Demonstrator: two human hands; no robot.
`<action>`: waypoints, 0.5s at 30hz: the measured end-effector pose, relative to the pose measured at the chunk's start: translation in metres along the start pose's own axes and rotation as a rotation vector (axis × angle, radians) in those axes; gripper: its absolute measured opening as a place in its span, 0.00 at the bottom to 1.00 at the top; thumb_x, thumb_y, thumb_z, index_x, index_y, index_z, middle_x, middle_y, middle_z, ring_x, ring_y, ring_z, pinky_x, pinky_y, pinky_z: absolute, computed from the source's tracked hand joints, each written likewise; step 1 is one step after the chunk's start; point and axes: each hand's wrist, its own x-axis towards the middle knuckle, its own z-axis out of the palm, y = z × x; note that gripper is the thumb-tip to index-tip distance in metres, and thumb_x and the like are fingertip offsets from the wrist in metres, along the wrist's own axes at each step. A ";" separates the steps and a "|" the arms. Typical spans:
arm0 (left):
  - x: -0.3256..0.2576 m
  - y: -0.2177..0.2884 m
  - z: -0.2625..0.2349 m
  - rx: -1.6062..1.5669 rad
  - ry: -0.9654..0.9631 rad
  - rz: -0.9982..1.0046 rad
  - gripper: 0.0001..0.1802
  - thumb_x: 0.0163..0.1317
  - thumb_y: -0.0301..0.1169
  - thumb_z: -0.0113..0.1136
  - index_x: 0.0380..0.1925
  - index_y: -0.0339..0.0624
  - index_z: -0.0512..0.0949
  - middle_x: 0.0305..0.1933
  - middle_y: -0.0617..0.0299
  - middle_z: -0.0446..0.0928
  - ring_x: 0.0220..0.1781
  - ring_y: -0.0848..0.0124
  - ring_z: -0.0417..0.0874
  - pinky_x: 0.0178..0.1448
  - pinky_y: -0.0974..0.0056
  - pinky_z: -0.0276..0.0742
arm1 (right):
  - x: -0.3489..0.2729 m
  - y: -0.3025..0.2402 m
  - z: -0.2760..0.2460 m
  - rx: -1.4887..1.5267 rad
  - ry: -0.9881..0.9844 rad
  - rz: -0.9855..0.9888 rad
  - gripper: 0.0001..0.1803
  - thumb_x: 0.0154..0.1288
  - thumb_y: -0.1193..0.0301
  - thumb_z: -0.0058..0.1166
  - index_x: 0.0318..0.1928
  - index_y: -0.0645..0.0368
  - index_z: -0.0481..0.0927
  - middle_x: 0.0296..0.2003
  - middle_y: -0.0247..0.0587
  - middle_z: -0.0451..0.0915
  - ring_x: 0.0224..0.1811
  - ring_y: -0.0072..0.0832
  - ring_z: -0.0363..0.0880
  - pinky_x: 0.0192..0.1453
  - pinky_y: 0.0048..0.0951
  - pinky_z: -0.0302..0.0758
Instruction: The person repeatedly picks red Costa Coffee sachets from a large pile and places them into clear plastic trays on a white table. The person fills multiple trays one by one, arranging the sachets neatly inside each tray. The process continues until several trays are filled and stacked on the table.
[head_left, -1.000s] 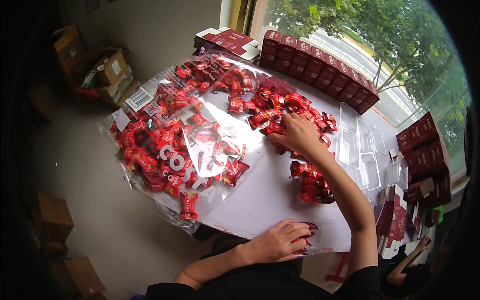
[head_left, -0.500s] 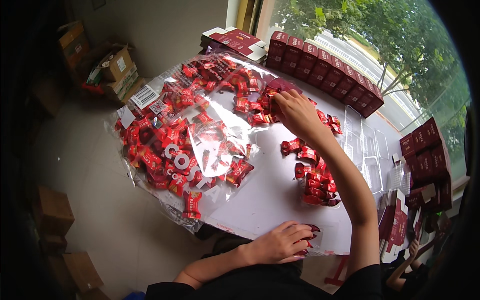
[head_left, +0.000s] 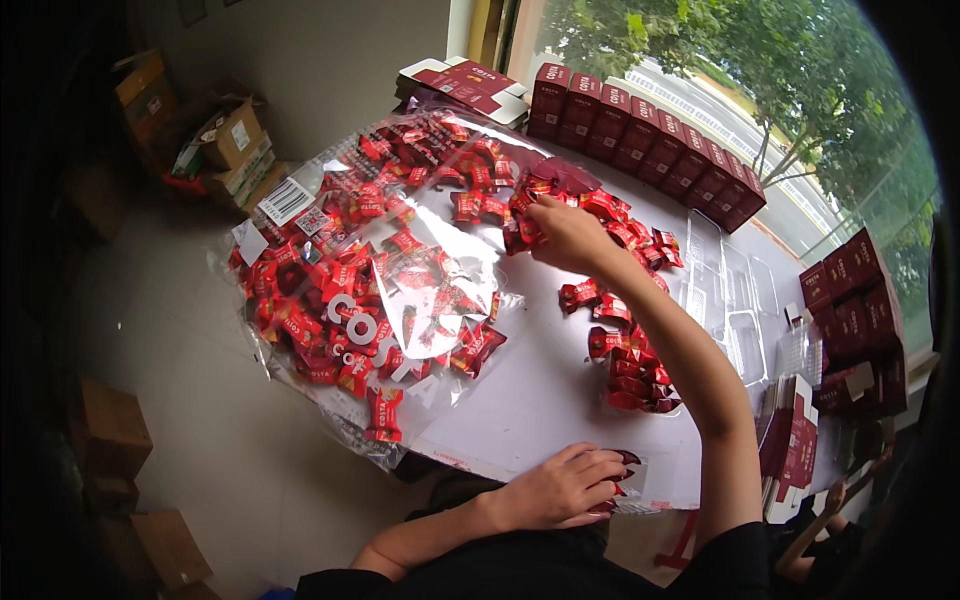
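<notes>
My right hand (head_left: 565, 232) reaches across the white table (head_left: 530, 400) into a heap of small red wrapped packets (head_left: 480, 205) and closes on some of them at the mouth of a large clear plastic bag (head_left: 400, 290). The bag lies open on the table's left half, full of red packets. A smaller pile of red packets (head_left: 630, 365) lies beside my right forearm. My left hand (head_left: 565, 488) rests at the near table edge, fingers curled over a small clear tray with red packets (head_left: 628, 470).
A row of dark red boxes (head_left: 650, 145) lines the far edge by the window, and more boxes (head_left: 855, 310) stand at the right. Clear plastic trays (head_left: 735, 300) lie between them. Flat red cartons (head_left: 795, 440) are stacked near right. Cardboard boxes (head_left: 225, 140) sit on the floor at left.
My right hand has moved leftward and away from me, from the loose pile at mid-table to the heap by the bag's mouth. My left hand has stayed at the near edge.
</notes>
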 end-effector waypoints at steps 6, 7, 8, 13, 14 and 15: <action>0.002 0.000 0.001 -0.019 0.002 0.003 0.17 0.54 0.37 0.67 0.37 0.40 0.72 0.57 0.55 0.72 0.64 0.58 0.70 0.67 0.51 0.66 | -0.002 0.053 -0.033 0.093 0.083 0.026 0.23 0.44 0.69 0.64 0.46 0.59 0.78 0.42 0.51 0.81 0.46 0.48 0.79 0.49 0.45 0.75; 0.001 0.000 0.001 -0.021 0.003 0.005 0.17 0.54 0.37 0.67 0.37 0.40 0.72 0.57 0.55 0.72 0.64 0.58 0.70 0.67 0.51 0.66 | -0.003 0.051 -0.028 0.063 0.018 0.070 0.24 0.44 0.69 0.64 0.46 0.59 0.78 0.43 0.51 0.81 0.47 0.48 0.79 0.50 0.45 0.75; 0.001 0.000 0.001 -0.018 0.001 0.005 0.17 0.54 0.37 0.67 0.37 0.40 0.72 0.57 0.54 0.72 0.64 0.58 0.70 0.67 0.51 0.66 | -0.005 0.047 -0.024 0.037 -0.046 0.110 0.25 0.45 0.68 0.64 0.47 0.60 0.77 0.43 0.51 0.81 0.47 0.48 0.79 0.50 0.44 0.75; 0.001 0.000 0.000 -0.008 -0.002 -0.002 0.18 0.54 0.38 0.67 0.36 0.40 0.72 0.57 0.54 0.71 0.64 0.58 0.70 0.67 0.51 0.66 | -0.010 0.038 -0.005 0.061 -0.005 0.105 0.32 0.44 0.61 0.67 0.51 0.60 0.75 0.39 0.54 0.82 0.45 0.48 0.80 0.49 0.44 0.76; 0.001 0.000 0.000 -0.009 -0.008 -0.004 0.18 0.54 0.38 0.67 0.36 0.40 0.72 0.57 0.54 0.71 0.64 0.58 0.70 0.67 0.51 0.66 | -0.009 0.038 -0.005 0.020 -0.006 0.095 0.33 0.45 0.60 0.67 0.52 0.61 0.75 0.39 0.54 0.81 0.45 0.48 0.80 0.48 0.44 0.75; 0.001 0.001 0.000 -0.010 -0.009 -0.005 0.18 0.53 0.38 0.67 0.36 0.40 0.72 0.57 0.54 0.72 0.64 0.58 0.70 0.67 0.51 0.66 | -0.009 0.037 -0.005 -0.021 -0.008 0.085 0.33 0.46 0.60 0.67 0.52 0.62 0.74 0.39 0.55 0.81 0.45 0.48 0.80 0.48 0.44 0.75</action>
